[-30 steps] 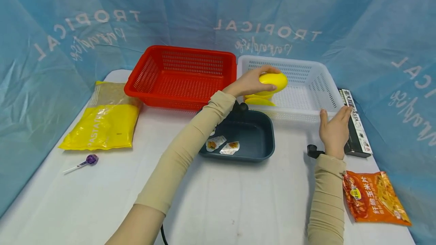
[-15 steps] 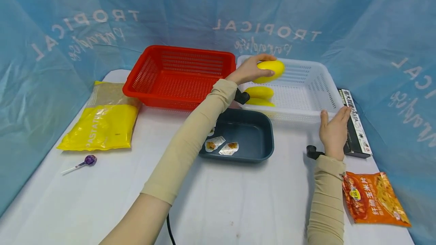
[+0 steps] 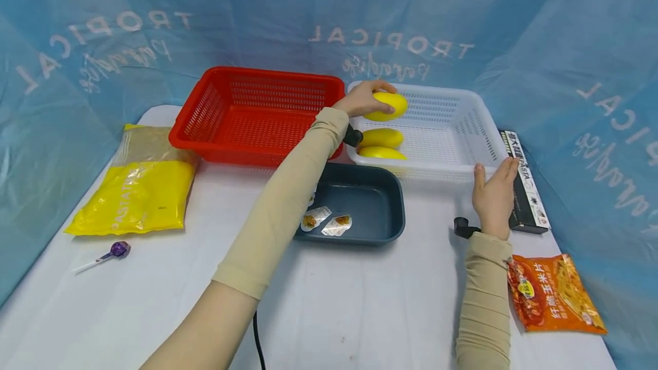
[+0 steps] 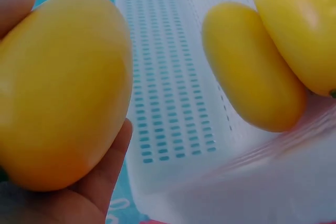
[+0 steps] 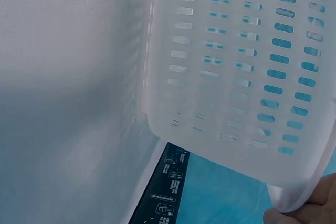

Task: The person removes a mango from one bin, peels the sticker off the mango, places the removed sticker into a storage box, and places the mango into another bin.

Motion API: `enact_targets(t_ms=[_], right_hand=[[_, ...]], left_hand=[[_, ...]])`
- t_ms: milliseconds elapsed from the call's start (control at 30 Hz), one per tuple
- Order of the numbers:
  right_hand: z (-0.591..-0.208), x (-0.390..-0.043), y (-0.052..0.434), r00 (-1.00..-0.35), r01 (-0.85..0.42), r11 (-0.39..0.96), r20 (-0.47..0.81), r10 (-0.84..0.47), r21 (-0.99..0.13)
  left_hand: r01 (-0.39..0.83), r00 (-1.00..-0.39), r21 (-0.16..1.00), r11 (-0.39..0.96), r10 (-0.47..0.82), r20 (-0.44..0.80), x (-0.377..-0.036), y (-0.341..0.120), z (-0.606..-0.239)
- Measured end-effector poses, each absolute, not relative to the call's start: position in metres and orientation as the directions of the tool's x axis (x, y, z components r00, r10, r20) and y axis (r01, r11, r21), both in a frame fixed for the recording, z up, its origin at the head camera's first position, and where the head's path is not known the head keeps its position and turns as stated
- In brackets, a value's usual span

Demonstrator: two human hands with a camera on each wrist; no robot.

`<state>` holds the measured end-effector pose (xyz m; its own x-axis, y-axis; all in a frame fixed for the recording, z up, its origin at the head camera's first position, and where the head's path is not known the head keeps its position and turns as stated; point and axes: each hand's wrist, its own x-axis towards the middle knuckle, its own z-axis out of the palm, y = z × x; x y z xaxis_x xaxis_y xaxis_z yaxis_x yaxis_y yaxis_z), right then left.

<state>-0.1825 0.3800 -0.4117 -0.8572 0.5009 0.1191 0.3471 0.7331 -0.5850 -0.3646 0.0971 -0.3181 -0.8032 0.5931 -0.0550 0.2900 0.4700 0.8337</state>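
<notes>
Left hand curled round a yellow mango, now drawn back to the near-left corner of the white basket and lower than a second ago, when held higher and further toward the middle. Looks close to being set down beside the others. Right hand unchanged, fingers straight, thumb and fingertips touching the basket's front right corner, steadying it. In the white basket: two more mangoes against the left wall. Red basket: nothing visible inside. Dark tray: two small sachets.
</notes>
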Motion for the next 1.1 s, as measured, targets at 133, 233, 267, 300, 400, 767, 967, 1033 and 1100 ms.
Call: enact_targets(t_ms=[133,233,267,300,400,767,967,1033,1100], right_hand=[[-0.410,-0.182,0.382,-0.851,0.352,0.731,0.125,0.510,-0.585],[-0.411,-0.182,0.383,-0.853,0.356,0.720,0.108,0.511,-0.595],[-0.411,-0.182,0.383,-0.854,0.357,0.719,0.103,0.509,-0.596],[-0.412,-0.183,0.383,-0.854,0.359,0.718,0.100,0.510,-0.597],[-0.412,-0.182,0.383,-0.853,0.354,0.724,0.113,0.510,-0.592],[-0.410,-0.187,0.384,-0.852,0.351,0.711,0.106,0.512,-0.610],[-0.412,-0.187,0.382,-0.854,0.348,0.711,0.105,0.509,-0.611],[-0.414,-0.187,0.382,-0.857,0.346,0.716,0.106,0.504,-0.606],[-0.416,-0.187,0.382,-0.857,0.349,0.720,0.108,0.504,-0.600]], left_hand=[[0.292,-0.809,0.823,0.487,0.585,-0.059,-0.367,0.103,-0.320],[0.286,-0.822,0.806,0.518,0.565,-0.071,-0.368,0.108,-0.323],[0.279,-0.826,0.800,0.531,0.558,-0.083,-0.369,0.110,-0.324],[0.276,-0.830,0.795,0.540,0.551,-0.087,-0.370,0.111,-0.326],[0.271,-0.838,0.784,0.559,0.538,-0.094,-0.376,0.116,-0.335],[0.256,-0.876,0.717,0.648,0.469,-0.111,-0.393,0.128,-0.345],[0.255,-0.890,0.706,0.660,0.446,-0.095,-0.395,0.129,-0.346],[0.251,-0.890,0.713,0.655,0.445,-0.096,-0.394,0.129,-0.349],[0.239,-0.887,0.721,0.651,0.448,-0.110,-0.393,0.130,-0.351]])
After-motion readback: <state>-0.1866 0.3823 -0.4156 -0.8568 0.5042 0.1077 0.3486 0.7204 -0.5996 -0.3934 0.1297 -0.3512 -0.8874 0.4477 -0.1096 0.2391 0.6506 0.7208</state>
